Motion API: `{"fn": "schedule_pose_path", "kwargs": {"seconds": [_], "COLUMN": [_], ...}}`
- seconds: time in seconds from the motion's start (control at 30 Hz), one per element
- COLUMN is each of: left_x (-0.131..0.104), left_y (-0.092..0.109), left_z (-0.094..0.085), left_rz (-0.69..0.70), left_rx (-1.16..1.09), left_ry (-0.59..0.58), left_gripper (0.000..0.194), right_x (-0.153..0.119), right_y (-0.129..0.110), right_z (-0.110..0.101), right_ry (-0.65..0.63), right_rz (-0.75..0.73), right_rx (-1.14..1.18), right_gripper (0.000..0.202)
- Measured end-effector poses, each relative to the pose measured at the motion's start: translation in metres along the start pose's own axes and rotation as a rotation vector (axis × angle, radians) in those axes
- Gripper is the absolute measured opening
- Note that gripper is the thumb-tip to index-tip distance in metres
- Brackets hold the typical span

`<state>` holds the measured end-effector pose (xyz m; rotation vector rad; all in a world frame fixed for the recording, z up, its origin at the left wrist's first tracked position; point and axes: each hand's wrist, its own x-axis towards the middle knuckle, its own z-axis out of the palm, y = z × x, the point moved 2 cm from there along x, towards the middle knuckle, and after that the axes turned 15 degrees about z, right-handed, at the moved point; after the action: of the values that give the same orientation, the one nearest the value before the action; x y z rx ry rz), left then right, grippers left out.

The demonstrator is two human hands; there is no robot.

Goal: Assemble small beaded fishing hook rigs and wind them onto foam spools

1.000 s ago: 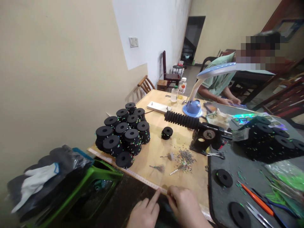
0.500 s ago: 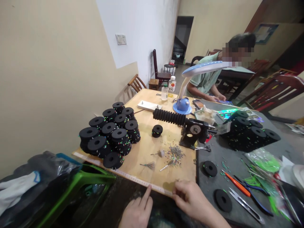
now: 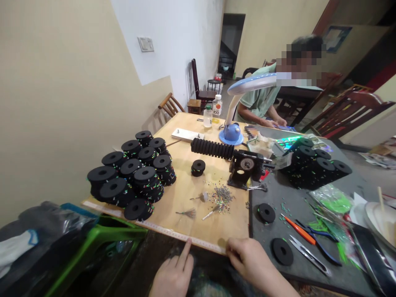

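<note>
My left hand (image 3: 175, 270) is at the table's front edge, its index finger stretched onto the measuring tape (image 3: 173, 233) and the other fingers more bent. To its right, my right hand (image 3: 244, 255) rests at the tape's right end with thumb and fingers curled together; whatever it pinches is too small to make out. Beyond the hands lie a pile of tiny beads (image 3: 222, 197), a bundle of fine wires (image 3: 187, 213) and a thin white-handled piece (image 3: 211, 212). A single black foam spool (image 3: 198, 167) stands farther back.
Stacked black spools (image 3: 145, 175) fill the table's left. A black winding device (image 3: 244, 165) and blue lamp (image 3: 231, 133) stand mid-table. Orange-handled tool (image 3: 301, 232), scissors-like tweezers (image 3: 310, 255) and more spools (image 3: 309, 165) lie right. Across sits a person (image 3: 262, 99).
The view has shifted slightly, so the table's contents appear a little farther left. Both hands keep nearly the same pose at the tape.
</note>
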<state>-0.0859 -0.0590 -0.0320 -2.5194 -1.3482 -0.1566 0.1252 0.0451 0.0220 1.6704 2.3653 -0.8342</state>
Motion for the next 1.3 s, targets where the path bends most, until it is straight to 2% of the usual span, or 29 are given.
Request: {"fn": "schedule_pose_path", "kwargs": {"seconds": [0.27,0.63,1.03,1.17,1.3], "left_x": [0.001,0.002,0.002,0.008,0.028], "left_y": [0.002,0.002,0.002,-0.009,-0.020], "left_z": [0.000,-0.001,0.000,-0.013,-0.042], "left_rz": [-0.026,-0.018,0.010,-0.026,-0.073], "left_rx": [-0.002,-0.028,-0.035,-0.146,-0.425], "left_ry": [-0.019,-0.052,-0.031,0.020,0.232], "left_gripper": [0.031,0.032,0.031,0.026,0.016], "right_x": [-0.001,0.000,-0.004,-0.005,-0.010], "right_y": [0.004,0.005,0.007,0.007,0.005], "right_z": [0.008,0.007,0.007,0.006,0.002], "right_ry": [0.046,0.051,0.032,0.041,0.077], "right_rz": [0.101,0.088,0.108,0.073,0.016], "right_rx": [-0.044,-0.019,0.079,0.098,0.142], "right_gripper": [0.017,0.018,0.020,0.022,0.023]}}
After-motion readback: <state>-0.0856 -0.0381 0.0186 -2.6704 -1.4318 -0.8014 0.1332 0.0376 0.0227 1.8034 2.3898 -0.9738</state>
